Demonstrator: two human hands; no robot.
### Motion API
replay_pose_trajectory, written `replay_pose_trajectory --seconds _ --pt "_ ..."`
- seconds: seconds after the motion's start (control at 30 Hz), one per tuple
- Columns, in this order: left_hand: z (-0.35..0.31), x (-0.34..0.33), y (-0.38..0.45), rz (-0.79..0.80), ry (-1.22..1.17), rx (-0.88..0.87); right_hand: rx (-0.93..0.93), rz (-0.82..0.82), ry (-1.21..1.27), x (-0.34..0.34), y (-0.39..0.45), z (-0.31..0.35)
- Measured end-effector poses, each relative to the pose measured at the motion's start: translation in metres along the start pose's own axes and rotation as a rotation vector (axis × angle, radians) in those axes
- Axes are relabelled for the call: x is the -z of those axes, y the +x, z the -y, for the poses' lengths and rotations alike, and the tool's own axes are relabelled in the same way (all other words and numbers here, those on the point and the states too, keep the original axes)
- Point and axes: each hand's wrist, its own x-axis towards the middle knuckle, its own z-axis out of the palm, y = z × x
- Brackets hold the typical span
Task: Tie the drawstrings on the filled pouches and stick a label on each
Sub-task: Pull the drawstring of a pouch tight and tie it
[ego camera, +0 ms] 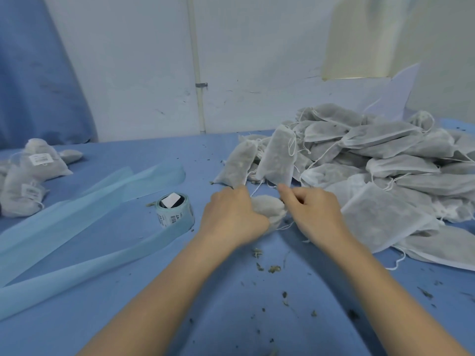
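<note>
Head view: my left hand (232, 214) curls round the pouch (270, 208), pinning it to the table (231, 317) while my right hand (314, 214) pinches its drawstring (285, 226) taut for tying. Label roll (174, 210) waits just left of my fingers.

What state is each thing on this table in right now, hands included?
Left hand: grips the pouch on the table.
Right hand: pinches the drawstring.
Pouch in hand: filled, no label visible.
Drawstring: whether tied yet, cannot tell.
Pile of pouches: filled, heaped at right, unlabelled.
Labelled pouches: labels on, set aside at left.
Label roll: upright, partly used.
Backing strip: unrolled across the table.
</note>
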Motion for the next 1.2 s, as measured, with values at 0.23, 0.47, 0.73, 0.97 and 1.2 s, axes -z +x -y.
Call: replay_pose_trajectory --seconds 0.23,0.47,0.73,0.97,1.2 --pt "-0.007 -0.016 0.000 0.071 -0.359 -0.212 -0.049 0.057 0.409 -0.007 -0.003 0.011" --pt "0.011 -0.013 0.000 0.013 -0.191 -0.303 -0.101 -0.012 0.391 0.000 0.001 0.000" --pt "0.026 -0.013 0.009 -0.054 -0.328 -0.247 -0.444 0.167 0.727 0.012 0.003 0.009" --pt "0.021 -0.021 0.008 -0.137 -0.757 -0.140 -0.580 0.384 1.548 0.003 -0.001 0.013" --pt "0.017 -0.028 -0.001 -0.325 -0.831 -0.102 -0.384 0.456 1.397 -0.008 -0.004 0.015"
